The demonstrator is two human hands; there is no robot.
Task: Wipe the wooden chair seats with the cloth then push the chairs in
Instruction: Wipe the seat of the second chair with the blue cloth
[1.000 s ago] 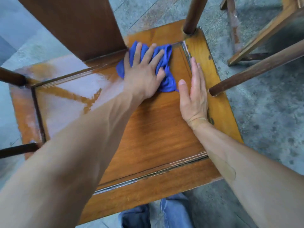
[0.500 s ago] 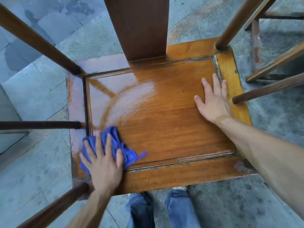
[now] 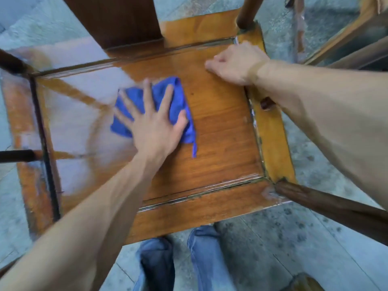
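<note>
grey concrete floor with dark blotches lies all around — seams cross it at the lower right. blue jeans legs show at the bottom edge, side by side. at the upper right stands other wooden furniture — slanted rails, partly cut off by the frame

Your crumpled blue cloth lies mid-panel on the glossy, square orange-brown wooden chair seat.
</note>
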